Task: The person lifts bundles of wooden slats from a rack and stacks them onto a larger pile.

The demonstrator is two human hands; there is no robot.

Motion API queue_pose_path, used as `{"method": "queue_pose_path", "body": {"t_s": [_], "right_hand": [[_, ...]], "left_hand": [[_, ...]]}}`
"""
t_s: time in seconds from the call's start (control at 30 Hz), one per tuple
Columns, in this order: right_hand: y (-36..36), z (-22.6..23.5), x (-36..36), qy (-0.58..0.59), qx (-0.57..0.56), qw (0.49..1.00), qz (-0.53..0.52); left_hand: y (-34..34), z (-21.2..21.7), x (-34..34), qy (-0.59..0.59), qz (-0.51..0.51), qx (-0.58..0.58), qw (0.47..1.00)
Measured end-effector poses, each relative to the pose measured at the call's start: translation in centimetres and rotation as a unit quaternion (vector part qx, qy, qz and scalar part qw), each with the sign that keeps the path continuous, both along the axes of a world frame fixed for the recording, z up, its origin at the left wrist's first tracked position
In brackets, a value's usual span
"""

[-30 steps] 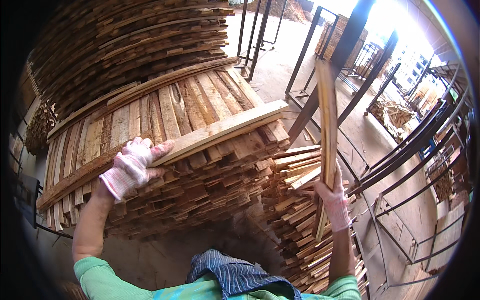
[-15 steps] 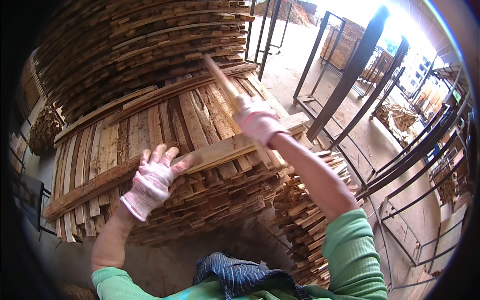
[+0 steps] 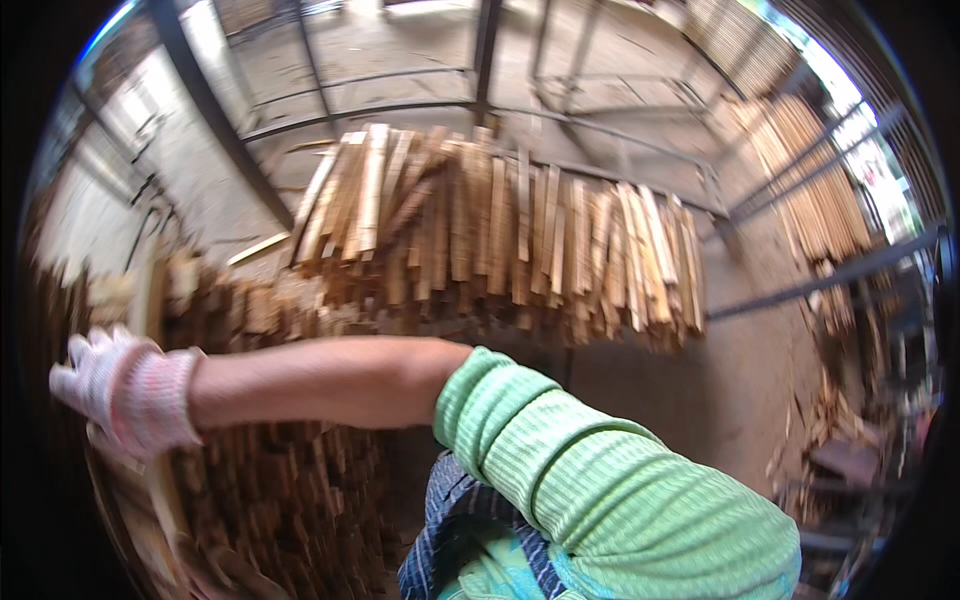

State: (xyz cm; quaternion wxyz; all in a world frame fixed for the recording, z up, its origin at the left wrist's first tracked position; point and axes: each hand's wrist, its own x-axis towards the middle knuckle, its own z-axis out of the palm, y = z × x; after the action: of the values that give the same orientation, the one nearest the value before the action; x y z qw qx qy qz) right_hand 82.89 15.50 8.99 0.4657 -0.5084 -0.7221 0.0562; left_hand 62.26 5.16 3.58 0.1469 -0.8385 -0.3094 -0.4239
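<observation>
My right hand (image 3: 125,395), in a white and pink knit glove, reaches far across to the left. Its bare forearm and green sleeve (image 3: 600,480) cross the middle of the view. The hand is closed over a pale wooden slat (image 3: 152,300) that runs up and down against the stack of slats (image 3: 270,480) at the left. Motion blur smears the hand and the stack. My left hand is out of sight.
A long heap of wooden slats (image 3: 500,235) lies on a metal rack straight ahead. Dark steel posts and rails (image 3: 820,275) run across a concrete floor (image 3: 760,380). More slats (image 3: 800,170) lean at the far right, and wood scraps (image 3: 830,420) lie on the floor there.
The view has swung to the right, away from the big stack. My right arm now stretches leftward across the frame with the slat. My left hand has dropped out of view.
</observation>
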Motion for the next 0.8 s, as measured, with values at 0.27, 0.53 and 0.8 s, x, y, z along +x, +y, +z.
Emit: {"method": "queue_pose_path", "body": {"t_s": [0.27,0.53,0.8], "right_hand": [[-38.8,-36.2,20.4,0.25,-0.42,0.82,-0.298],[-85.4,-56.4,31.5,0.369,-0.625,0.37,-0.58],[-98.7,-64.8,60.6,0.244,-0.499,0.472,-0.684]], "left_hand": [[-16.7,-18.3,22.4,0.253,-0.407,-0.351,0.804],[-42.3,-39.9,44.6,0.4,-0.403,-0.718,0.403],[-65.9,-63.4,61.2,0.076,-0.031,-0.996,0.046]]}}
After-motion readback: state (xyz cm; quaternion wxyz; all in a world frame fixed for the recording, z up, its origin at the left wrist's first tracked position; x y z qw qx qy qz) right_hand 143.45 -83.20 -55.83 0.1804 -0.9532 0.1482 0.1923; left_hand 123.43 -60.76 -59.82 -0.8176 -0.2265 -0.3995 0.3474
